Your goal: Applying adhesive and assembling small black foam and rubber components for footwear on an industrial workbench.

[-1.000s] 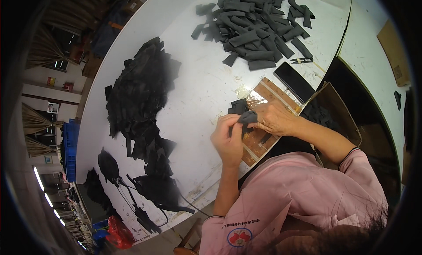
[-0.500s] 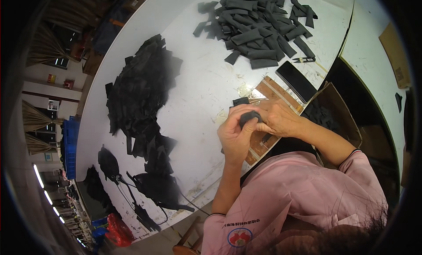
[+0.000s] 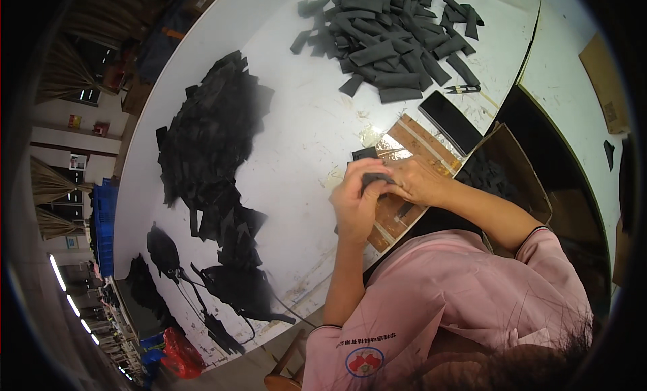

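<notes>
Evidently, a dark grey fabric piece (image 3: 376, 179) is held over the white table (image 3: 296, 135)

At far left, a blue plastic crate (image 3: 103, 222) is seen, followed by a red plastic bag (image 3: 180, 354) and a heap of flat black fabric pieces (image 3: 209, 135). The grey piece is clamped by the curled fingers and thumb of the left hand (image 3: 355, 197); its right end is pinched by the bunched fingers of the right hand (image 3: 419, 181), whose tips are partly hidden. Beneath, a wooden board (image 3: 410, 134) is partly covered. Farther right are placed a black smartphone (image 3: 450, 121), thread snips (image 3: 462, 89) and an open cardboard box (image 3: 524, 163).
</notes>
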